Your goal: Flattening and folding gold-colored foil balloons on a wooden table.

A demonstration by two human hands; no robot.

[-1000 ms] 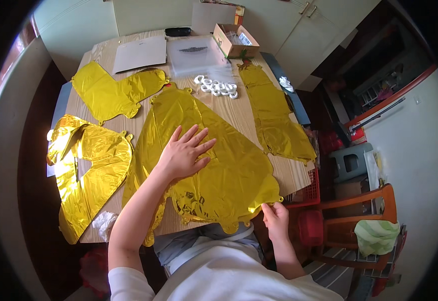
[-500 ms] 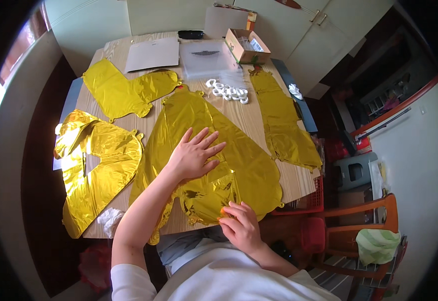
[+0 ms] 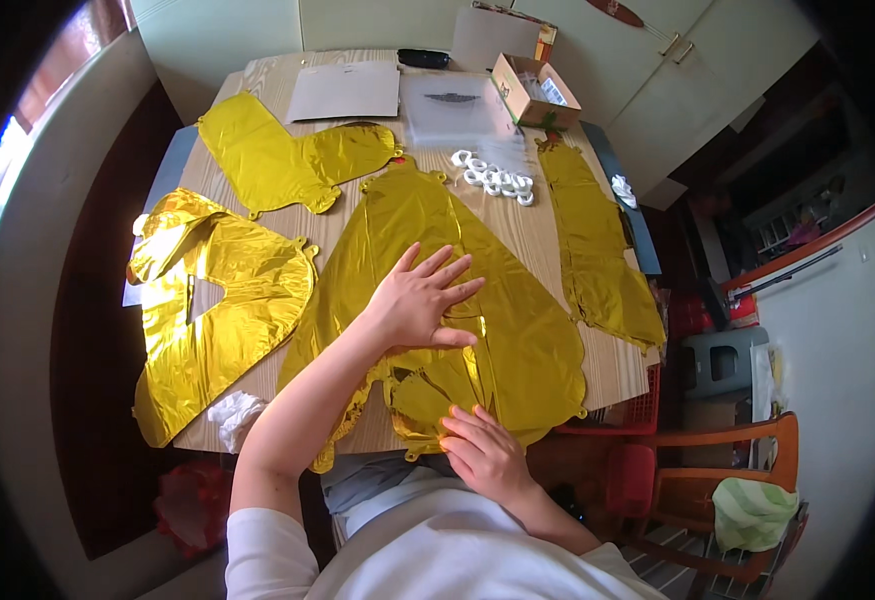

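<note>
A large flat gold foil balloon (image 3: 527, 350), roughly triangular, lies across the middle of the table. My left hand (image 3: 422, 303) rests on it palm down, with fingers and thumb spread. At the foil's near edge, my right hand (image 3: 487, 455) has its fingers pressed together over the thumb, gripping the foil there. Between the two hands the foil is creased and shiny, and part of it folds over near the table's front. An orange tint shows at the right fingertips; whether it is a reflection I cannot make out.
More flat gold foil balloons lie at the left (image 3: 227, 310), far left (image 3: 277, 160) and right (image 3: 597, 240). White ribbon rolls (image 3: 492, 180), clear plastic bags (image 3: 452, 115), a grey sheet (image 3: 342, 92) and a small box (image 3: 535, 92) stand behind. Crumpled white tissue (image 3: 237, 415) sits near-left; a wooden chair (image 3: 717, 440) stands right.
The whole scene has shifted right and slightly up in the picture. My left thumb now sticks out further from the fingers. The foil by my right hand has changed its creases.
</note>
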